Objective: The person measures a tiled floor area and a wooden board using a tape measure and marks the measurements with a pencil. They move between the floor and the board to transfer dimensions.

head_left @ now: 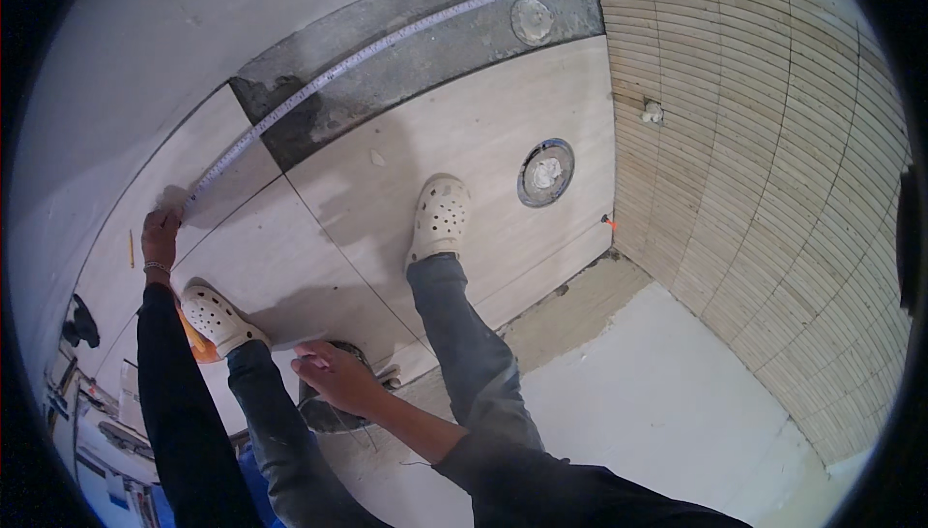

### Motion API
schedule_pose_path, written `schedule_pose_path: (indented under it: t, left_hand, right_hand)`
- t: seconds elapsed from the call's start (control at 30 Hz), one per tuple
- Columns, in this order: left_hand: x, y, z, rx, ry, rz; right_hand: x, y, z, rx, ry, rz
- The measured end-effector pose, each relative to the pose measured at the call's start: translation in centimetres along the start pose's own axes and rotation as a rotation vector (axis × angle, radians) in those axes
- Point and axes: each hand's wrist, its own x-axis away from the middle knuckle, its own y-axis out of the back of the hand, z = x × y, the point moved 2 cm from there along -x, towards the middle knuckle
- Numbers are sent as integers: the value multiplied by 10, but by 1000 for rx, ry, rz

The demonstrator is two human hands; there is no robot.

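Note:
My left hand is closed on the near left end of a tape measure. Its white blade runs out across the floor to the ribbed wall at the far right. The blade crosses a bare grey concrete strip between the wall and the pale floor tiles. My right hand hovers between my legs, over a dark bucket. Its fingers are loosely extended, with nothing clearly held in them. A yellow pencil lies beside my left hand.
My feet stand in cream clogs on the tiles. A round drain opening sits in the tile; a pale round cap is in the concrete. Ribbed beige tiles cover the right wall. An orange object lies by my left clog.

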Motion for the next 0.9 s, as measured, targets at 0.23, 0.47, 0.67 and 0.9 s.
schedule_pose_path:
  t: [0.23, 0.47, 0.67, 0.9]
  left_hand:
    - [-19, 18, -9, -78, -116, -25]
    - [-31, 27, -37, 41, 45, -5]
    - [-41, 30, -23, 55, 74, 53]
    - [-41, 27, -25, 49, 58, -9]
  right_hand:
    - [-1, -2, 2, 37, -23, -8]
    - [-7, 0, -8, -50, -51, -2]
    - [-10, -3, -15, -25, -17, -10]
    - [-11, -1, -16, 7, 16, -14]
